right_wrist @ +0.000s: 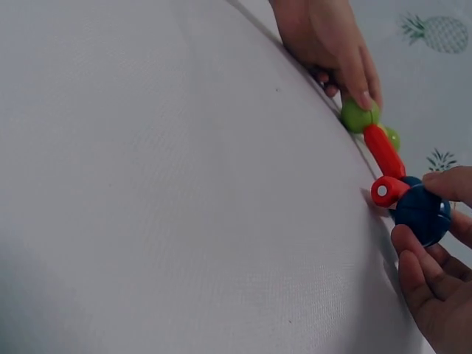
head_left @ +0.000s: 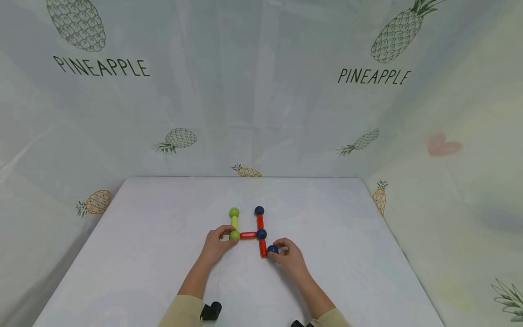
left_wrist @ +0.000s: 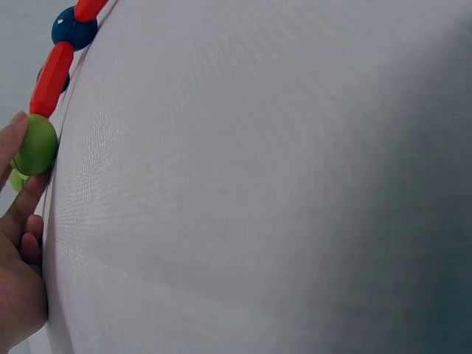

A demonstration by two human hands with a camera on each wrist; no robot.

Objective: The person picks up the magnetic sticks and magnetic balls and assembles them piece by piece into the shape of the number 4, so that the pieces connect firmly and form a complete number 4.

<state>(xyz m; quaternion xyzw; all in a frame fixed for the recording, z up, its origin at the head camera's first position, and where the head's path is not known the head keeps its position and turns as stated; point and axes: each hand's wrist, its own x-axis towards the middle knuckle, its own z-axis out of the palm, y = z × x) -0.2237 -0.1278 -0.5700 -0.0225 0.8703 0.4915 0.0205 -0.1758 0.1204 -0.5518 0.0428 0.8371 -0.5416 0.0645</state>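
A joined figure of balls and rods lies on the white table. My left hand [head_left: 216, 244] pinches its near green ball [head_left: 234, 235] between thumb and finger. From that ball a green rod [head_left: 234, 222] runs back to another green ball [head_left: 234, 212], and a red rod [head_left: 248, 235] runs right to a blue ball [head_left: 261, 234]. One more red rod [head_left: 260, 221] leads back to a far blue ball [head_left: 259, 210]; another red rod [head_left: 263, 248] points toward me with a bare end. Beside that end, my right hand [head_left: 289, 258] holds a loose blue ball [right_wrist: 423, 214].
The white table [head_left: 163, 268] stretches out on both sides of the hands. A pale cloth [head_left: 261, 100] printed with pineapples hangs behind it and at the sides. Black straps [head_left: 211, 311] sit at the wrists near the sleeves.
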